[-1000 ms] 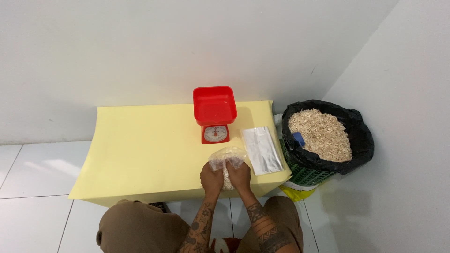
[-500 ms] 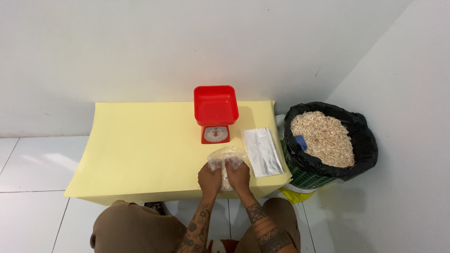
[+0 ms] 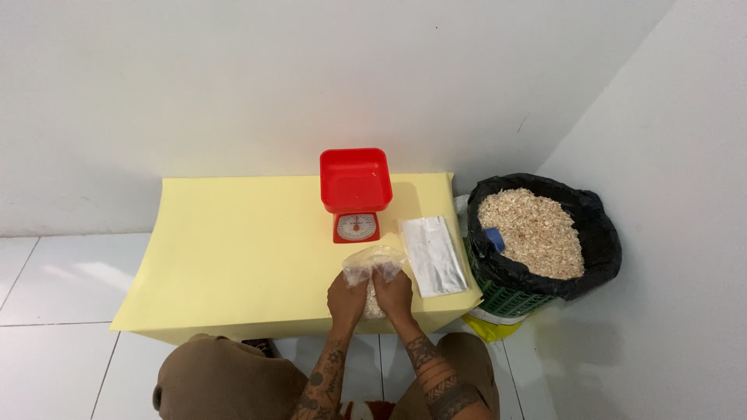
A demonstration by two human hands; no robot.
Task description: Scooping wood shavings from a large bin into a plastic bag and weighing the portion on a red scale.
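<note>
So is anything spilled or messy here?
Nothing looks spilled. The pale flakes stay inside the black-lined basket, the small clear bag is held by both hands, left hand and right hand, and the red scale sits upright on the yellow table.

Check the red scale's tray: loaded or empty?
Empty. The red scale shows only bare red tray inside; the clear bag of flakes is off it, held in both hands at the table's near edge.

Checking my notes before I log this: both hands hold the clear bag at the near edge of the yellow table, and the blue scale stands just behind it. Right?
Not quite: the scale is red, not blue, as the head view shows. The rest holds: the left hand and right hand both hold the clear bag at the near edge of the yellow table, with the scale just behind.
</note>
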